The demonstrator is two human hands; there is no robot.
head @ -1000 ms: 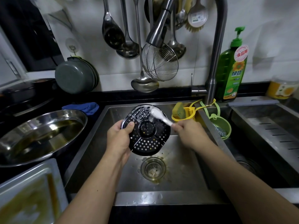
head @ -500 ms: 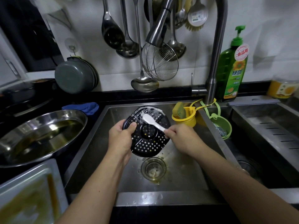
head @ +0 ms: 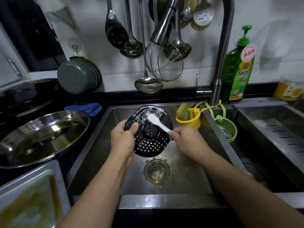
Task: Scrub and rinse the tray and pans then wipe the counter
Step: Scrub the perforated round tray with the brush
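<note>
Nearest, left of and below the left forearm, a rectangular metal baking tray (head: 24, 195) smeared with yellow-brown grease lies on the dark desk (head: 97, 97). Beyond it, left of the left hand (head: 123, 139), sits a round stainless steel pan (head: 39, 134) holding a film of oily liquid.

Both hands work over the stainless steel sink (head: 164, 201), whose round drain (head: 157, 170) lies just below them, ringed with greasy residue. The left hand curls round the left edge of a black perforated round tray (head: 151, 137), thumb on its face, holding it tilted above the basin. The right hand (head: 187, 140) pinches the handle of a white scrubbing brush (head: 158, 122), whose head rests on the foamy upper part of the tray.

Right of the right hand, a yellow plastic holder with a sponge (head: 189, 117) and a green plastic basket with a steel scourer (head: 227, 130) hang at the sink divider. Further right lies a second basin with a slotted metal drain board (head: 279, 129).

Beyond the hands, a blue cloth (head: 87, 107) lies on the desk; a curved steel tap (head: 220, 63) rises beside a green dish soap bottle (head: 238, 71). Steel ladles (head: 131, 38) and a wire skimmer (head: 164, 63) hang on the white wall, a grey pot (head: 77, 76) at left.
</note>
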